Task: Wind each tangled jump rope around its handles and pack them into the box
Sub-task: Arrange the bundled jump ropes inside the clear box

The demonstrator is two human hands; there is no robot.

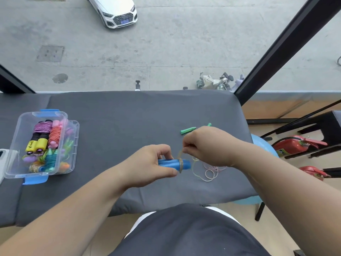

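My left hand (153, 161) grips a pair of blue jump-rope handles (173, 164) held together just above the grey table (120, 126). A few turns of thin pale multicoloured rope (207, 172) wrap the handles near their right end. My right hand (206, 145) pinches that rope just above the handles; the loose remainder lies coiled on the table under my right wrist. Green handles (187, 130) of another rope lie beyond my right hand, partly hidden by it. A clear plastic box (41, 143) with blue latches sits at the left, holding several wound ropes.
The box's lid (3, 161) lies at the table's far left edge. Right of the table stand a blue stool (262, 145), black frames and two red fire extinguishers (297, 145) on the floor. A window behind the table looks down on a street.
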